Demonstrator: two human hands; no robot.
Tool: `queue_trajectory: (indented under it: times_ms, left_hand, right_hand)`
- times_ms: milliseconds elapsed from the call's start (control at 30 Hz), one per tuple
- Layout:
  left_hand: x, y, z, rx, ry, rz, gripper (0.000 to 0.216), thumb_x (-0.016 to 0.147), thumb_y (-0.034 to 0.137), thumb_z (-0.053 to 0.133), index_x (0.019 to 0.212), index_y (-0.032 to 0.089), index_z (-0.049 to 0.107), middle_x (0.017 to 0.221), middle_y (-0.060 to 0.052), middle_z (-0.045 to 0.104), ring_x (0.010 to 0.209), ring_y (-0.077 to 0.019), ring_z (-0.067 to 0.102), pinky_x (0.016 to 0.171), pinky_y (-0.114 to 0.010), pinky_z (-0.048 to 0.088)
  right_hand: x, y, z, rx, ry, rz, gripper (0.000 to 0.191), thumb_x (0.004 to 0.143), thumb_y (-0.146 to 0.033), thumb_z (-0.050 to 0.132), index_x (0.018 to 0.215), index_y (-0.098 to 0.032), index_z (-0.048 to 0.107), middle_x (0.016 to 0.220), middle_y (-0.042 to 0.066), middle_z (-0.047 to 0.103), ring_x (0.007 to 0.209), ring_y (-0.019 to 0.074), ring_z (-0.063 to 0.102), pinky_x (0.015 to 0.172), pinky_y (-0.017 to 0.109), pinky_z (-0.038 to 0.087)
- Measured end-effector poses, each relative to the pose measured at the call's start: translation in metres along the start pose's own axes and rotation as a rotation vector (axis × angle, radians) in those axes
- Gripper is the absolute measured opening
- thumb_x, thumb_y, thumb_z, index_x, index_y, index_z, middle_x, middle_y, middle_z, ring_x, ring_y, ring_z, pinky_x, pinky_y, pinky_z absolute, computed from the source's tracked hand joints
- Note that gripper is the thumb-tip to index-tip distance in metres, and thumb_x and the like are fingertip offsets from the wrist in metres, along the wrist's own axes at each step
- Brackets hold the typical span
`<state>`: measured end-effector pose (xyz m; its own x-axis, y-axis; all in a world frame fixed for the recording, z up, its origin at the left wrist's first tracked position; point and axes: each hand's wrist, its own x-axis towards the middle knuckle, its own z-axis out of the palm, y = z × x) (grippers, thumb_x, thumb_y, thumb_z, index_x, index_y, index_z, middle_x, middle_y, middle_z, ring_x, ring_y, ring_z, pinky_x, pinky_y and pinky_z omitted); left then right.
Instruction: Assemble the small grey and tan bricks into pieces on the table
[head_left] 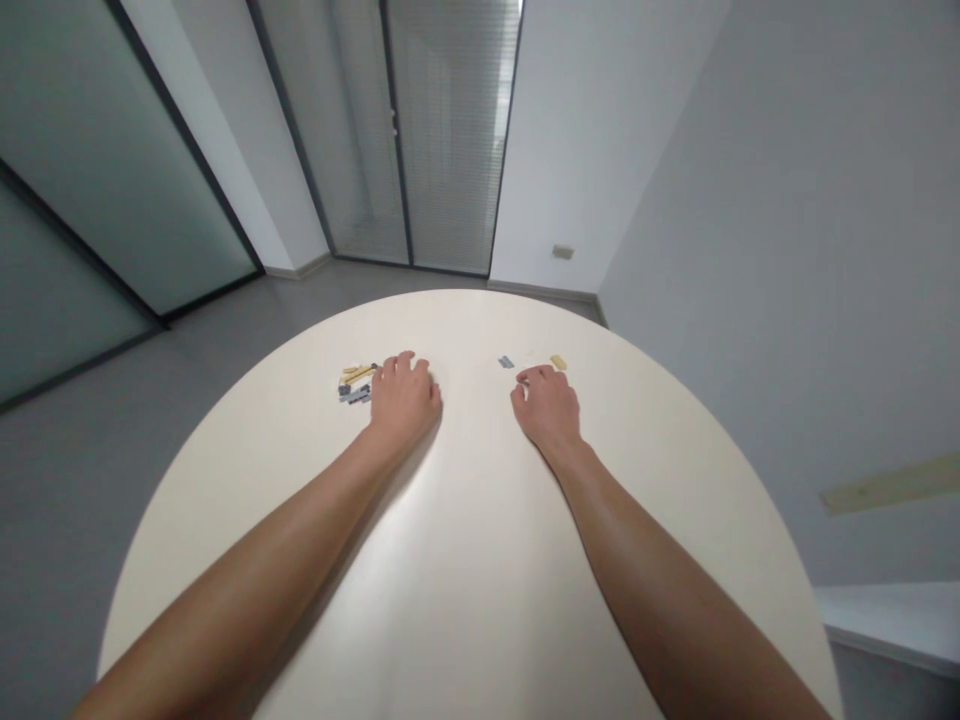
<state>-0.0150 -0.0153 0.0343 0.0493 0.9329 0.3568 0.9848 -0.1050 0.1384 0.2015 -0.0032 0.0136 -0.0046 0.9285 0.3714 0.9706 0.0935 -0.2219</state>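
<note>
My left hand (pixel 403 397) rests palm down on a round cream table (pixel 465 325), its fingers curled. Just left of those fingers lies a small heap of grey and yellow plastic building pieces (pixel 354 384), which seem to touch or nearly touch my fingertips. My right hand (pixel 547 408) also lies palm down with curled fingers. A small grey piece (pixel 506 362) sits just beyond its fingertips, and a small yellow piece (pixel 558 362) lies just past its knuckles. Whatever may lie under either palm is hidden.
The table's curved edge surrounds my arms, with a grey floor (pixel 142 500) below it. Frosted glass partitions (pixel 112 170) stand at the left, a glazed door with blinds (pixel 450 130) ahead, and a grey wall (pixel 757 250) at the right.
</note>
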Motion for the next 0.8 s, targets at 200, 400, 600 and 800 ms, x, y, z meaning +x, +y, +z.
queue_trajectory:
  times_ms: [200,400,600,800]
  left_hand:
    - [0.006,-0.029,0.004,0.171,0.045,-0.16,0.04,0.09,0.032,0.05,0.122,0.012,0.062,0.144,-0.025,0.051,0.13,-0.0433,0.046,0.109,-0.061,0.029]
    - [0.009,-0.051,0.003,0.244,0.035,-0.221,0.039,0.096,0.021,0.035,0.118,0.007,0.064,0.121,-0.025,0.063,0.112,-0.0382,0.056,0.096,-0.053,0.043]
    - [0.013,-0.054,0.001,0.221,-0.074,-0.259,0.041,0.097,0.016,0.031,0.121,0.012,0.063,0.122,-0.021,0.063,0.114,-0.0361,0.055,0.079,-0.043,0.052]
    - [0.014,-0.052,-0.004,0.185,-0.083,-0.258,0.04,0.096,0.014,0.033,0.117,0.016,0.067,0.118,-0.018,0.066,0.112,-0.0359,0.056,0.077,-0.044,0.053]
  right_hand:
    - [0.001,0.002,-0.002,-0.008,-0.004,-0.004,0.026,0.094,-0.022,0.05,0.109,-0.018,0.069,0.116,0.013,0.067,0.106,0.0287,0.059,0.084,0.038,0.048]
    - [0.0,0.003,-0.001,-0.004,-0.015,0.007,0.025,0.095,-0.023,0.05,0.11,-0.018,0.069,0.117,0.013,0.066,0.106,0.0282,0.058,0.085,0.038,0.048]
    - [0.0,0.003,0.0,0.001,-0.001,0.006,0.024,0.094,-0.023,0.051,0.11,-0.019,0.068,0.116,0.011,0.067,0.105,0.0274,0.058,0.084,0.037,0.048]
    - [0.0,0.004,0.0,0.009,-0.001,0.006,0.024,0.093,-0.023,0.051,0.109,-0.019,0.069,0.116,0.011,0.067,0.105,0.0279,0.058,0.084,0.038,0.048]
